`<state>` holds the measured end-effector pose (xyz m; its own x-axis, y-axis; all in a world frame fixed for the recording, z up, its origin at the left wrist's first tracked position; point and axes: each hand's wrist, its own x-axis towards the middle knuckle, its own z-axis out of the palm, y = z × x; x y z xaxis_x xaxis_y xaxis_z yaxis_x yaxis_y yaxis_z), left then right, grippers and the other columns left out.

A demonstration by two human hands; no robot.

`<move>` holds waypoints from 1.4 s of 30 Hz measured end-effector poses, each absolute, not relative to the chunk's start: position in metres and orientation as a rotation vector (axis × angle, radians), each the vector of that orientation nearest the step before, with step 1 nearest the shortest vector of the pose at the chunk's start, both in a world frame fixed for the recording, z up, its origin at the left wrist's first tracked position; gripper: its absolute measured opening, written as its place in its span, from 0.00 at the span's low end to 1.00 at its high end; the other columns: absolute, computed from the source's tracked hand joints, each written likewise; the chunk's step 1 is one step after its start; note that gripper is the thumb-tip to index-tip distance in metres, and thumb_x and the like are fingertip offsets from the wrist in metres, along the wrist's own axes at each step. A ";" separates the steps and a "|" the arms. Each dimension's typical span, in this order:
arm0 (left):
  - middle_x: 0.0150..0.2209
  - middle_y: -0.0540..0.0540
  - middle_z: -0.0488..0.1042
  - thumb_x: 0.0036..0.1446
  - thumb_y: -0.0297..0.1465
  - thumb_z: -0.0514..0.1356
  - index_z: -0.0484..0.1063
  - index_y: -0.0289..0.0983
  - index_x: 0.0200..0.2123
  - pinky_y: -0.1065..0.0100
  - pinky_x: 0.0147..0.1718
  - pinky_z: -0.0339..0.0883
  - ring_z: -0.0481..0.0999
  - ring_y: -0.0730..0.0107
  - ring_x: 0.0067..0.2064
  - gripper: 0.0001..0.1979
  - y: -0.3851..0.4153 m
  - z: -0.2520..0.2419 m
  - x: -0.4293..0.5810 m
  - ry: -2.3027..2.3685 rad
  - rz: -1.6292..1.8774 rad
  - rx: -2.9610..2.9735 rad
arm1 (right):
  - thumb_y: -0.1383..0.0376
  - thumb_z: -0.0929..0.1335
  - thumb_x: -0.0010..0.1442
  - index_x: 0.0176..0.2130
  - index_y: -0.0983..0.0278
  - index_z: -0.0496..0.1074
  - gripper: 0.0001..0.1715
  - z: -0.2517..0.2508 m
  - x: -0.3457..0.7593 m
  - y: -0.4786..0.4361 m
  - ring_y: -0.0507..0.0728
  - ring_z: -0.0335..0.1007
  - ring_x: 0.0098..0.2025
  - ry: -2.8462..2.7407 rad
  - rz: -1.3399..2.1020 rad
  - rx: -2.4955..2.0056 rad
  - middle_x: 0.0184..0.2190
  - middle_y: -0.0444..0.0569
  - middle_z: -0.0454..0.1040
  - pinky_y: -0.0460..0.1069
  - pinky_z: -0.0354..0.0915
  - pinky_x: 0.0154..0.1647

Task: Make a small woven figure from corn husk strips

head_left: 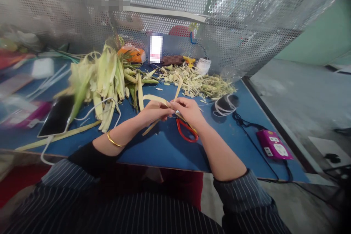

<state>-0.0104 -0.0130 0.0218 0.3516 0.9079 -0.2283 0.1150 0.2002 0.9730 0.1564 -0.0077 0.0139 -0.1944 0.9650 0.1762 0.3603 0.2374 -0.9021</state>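
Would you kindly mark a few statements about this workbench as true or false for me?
1. The left hand and the right hand both hold a pale leaf strip. True.
2. The scissors by the right hand have blue handles. False: the handles are red.
3. The table has a blue top. True.
4. The phone lies to the right of the hands. False: it lies to their left, beside the leaf pile.
5. A gold bangle sits on the left wrist. True.
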 end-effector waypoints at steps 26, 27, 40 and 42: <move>0.14 0.51 0.63 0.49 0.31 0.61 0.71 0.33 0.17 0.71 0.19 0.46 0.55 0.82 0.18 0.11 -0.019 0.017 -0.005 1.176 0.714 1.452 | 0.62 0.70 0.56 0.32 0.61 0.74 0.04 0.029 0.160 -0.016 0.54 0.70 0.36 -2.076 0.433 -1.022 0.33 0.46 0.74 0.50 0.62 0.41; 0.15 0.51 0.63 0.49 0.31 0.61 0.72 0.33 0.17 0.71 0.19 0.46 0.55 0.82 0.18 0.11 -0.020 0.017 -0.005 1.175 0.704 1.468 | 0.63 0.70 0.57 0.28 0.62 0.73 0.07 0.027 0.158 -0.016 0.53 0.69 0.33 -2.054 0.490 -1.027 0.30 0.45 0.73 0.49 0.62 0.38; 0.17 0.51 0.67 0.53 0.43 0.60 0.76 0.33 0.23 0.71 0.20 0.46 0.55 0.80 0.19 0.19 -0.023 0.015 -0.004 0.982 0.661 1.519 | 0.60 0.69 0.54 0.22 0.62 0.66 0.13 0.016 0.150 -0.015 0.50 0.58 0.22 -1.545 0.743 -1.295 0.19 0.41 0.66 0.47 0.56 0.27; 0.20 0.50 0.69 0.55 0.44 0.58 0.77 0.34 0.28 0.71 0.20 0.45 0.54 0.81 0.18 0.19 -0.024 0.017 -0.004 0.960 0.663 1.449 | 0.59 0.68 0.54 0.22 0.62 0.66 0.14 0.017 0.151 -0.014 0.50 0.58 0.22 -1.512 0.805 -1.278 0.18 0.41 0.66 0.47 0.57 0.27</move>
